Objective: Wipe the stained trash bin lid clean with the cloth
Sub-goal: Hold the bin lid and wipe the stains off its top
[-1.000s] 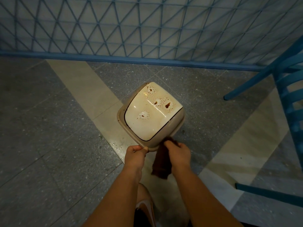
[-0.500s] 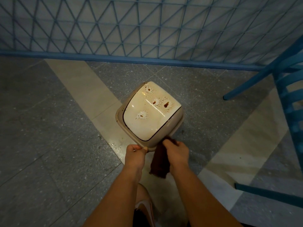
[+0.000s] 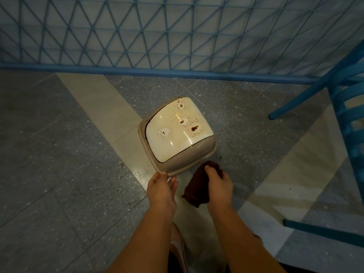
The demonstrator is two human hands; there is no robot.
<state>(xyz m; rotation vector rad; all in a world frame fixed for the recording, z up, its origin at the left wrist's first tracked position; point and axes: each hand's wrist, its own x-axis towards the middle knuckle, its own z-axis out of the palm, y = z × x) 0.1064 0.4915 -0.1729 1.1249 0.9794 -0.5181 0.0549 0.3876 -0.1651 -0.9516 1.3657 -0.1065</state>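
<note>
A beige trash bin [image 3: 204, 155] stands on the floor in the middle of the head view. Its cream swing lid [image 3: 169, 142] carries several brown splatter stains toward its far right side. My left hand [image 3: 161, 186] grips the bin's near rim with thumb and fingers. My right hand [image 3: 217, 183] holds a dark brown cloth [image 3: 197, 192], which hangs down just off the bin's near right corner. The cloth does not touch the lid.
A blue lattice fence [image 3: 177, 36] runs along the back. A blue chair [image 3: 346, 107] stands at the right, one leg reaching toward the bin. Small droplets lie on the tile floor [image 3: 59, 154] left of the bin's base. My foot [image 3: 177, 251] shows below between my arms.
My right hand with the cloth has drawn slightly back and right, away from the bin's rim. The left hand stays on the rim.
</note>
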